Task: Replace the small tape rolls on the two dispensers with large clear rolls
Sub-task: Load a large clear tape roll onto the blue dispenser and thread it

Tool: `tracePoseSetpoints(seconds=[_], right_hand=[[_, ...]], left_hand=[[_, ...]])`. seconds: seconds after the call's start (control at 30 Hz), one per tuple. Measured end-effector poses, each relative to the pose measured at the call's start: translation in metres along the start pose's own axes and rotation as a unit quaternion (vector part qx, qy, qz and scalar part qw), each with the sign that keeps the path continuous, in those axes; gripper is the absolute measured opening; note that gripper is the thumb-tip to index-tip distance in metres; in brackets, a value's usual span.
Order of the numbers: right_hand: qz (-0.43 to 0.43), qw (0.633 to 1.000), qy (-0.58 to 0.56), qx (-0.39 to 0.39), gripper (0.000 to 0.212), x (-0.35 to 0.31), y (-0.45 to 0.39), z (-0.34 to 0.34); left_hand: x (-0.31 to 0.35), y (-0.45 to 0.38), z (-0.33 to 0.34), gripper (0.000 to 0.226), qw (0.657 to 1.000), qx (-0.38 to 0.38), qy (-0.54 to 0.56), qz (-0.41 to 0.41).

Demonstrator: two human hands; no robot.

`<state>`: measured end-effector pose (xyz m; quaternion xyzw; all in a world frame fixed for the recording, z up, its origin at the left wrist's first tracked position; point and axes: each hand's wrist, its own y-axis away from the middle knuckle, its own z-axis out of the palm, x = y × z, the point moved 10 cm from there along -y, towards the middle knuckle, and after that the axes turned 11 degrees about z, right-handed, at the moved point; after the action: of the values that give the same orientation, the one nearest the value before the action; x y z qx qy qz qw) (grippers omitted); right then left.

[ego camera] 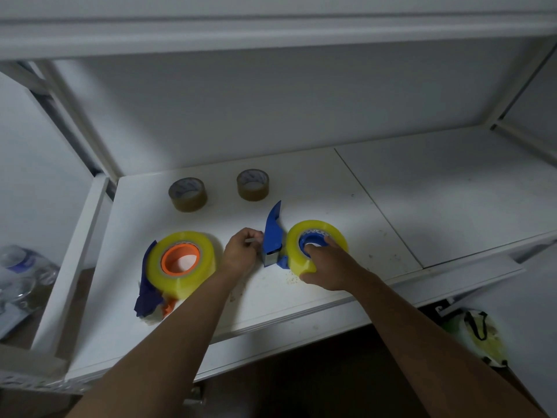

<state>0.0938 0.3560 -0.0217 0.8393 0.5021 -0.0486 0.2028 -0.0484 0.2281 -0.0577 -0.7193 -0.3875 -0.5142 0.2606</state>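
Head: small rolls (188,203), print unreadable

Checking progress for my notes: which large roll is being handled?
The large roll on the blue dispenser, gripped by the right hand; the orange-cored roll to its left lies untouched.

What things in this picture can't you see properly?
All in the head view:
The small grey piece pinched by the left hand: too small and blurred to name.
The right yellow roll: its hub partly covered by the right hand gripping it.
The left dispenser: mostly hidden under the left yellow roll.
Print on the brown rolls: blurred.
The plastic bottles: cut off by the left edge.
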Motion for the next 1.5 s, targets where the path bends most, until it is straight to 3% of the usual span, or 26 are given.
tracePoseSetpoints(seconds=[0.43, 0.57, 0.93, 1.27, 1.5], right_hand=[[0.008, 1.0, -0.003, -0.011, 0.033, 0.004, -0.003, 0.002], [0.002, 1.0, -0.003, -0.005, 0.032, 0.001, 0.0, -0.001], [0.001, 1.0, 0.001, 0.003, 0.036, 0.002, -0.001, -0.004], [-0.007, 1.0, -0.008, 0.0, 0.031, 0.0, -0.001, -0.005], [-0.002, 1.0, -0.014, 0.01, 0.04, 0.003, -0.003, -0.005]], left_hand=[[0.015, 0.019, -0.019, 0.008, 0.967, 0.049, -0.237, 0.079], [0.015, 0.023, -0.024, 0.014, 0.953, 0.067, -0.284, 0.087], [0.018, 0.036, -0.025, 0.021, 0.913, -0.003, -0.395, 0.101], [0.03, 0.009, -0.018, 0.022, 0.946, 0.006, -0.309, 0.099], [0.03, 0.004, -0.003, 0.016, 0.969, 0.007, -0.218, 0.114]])
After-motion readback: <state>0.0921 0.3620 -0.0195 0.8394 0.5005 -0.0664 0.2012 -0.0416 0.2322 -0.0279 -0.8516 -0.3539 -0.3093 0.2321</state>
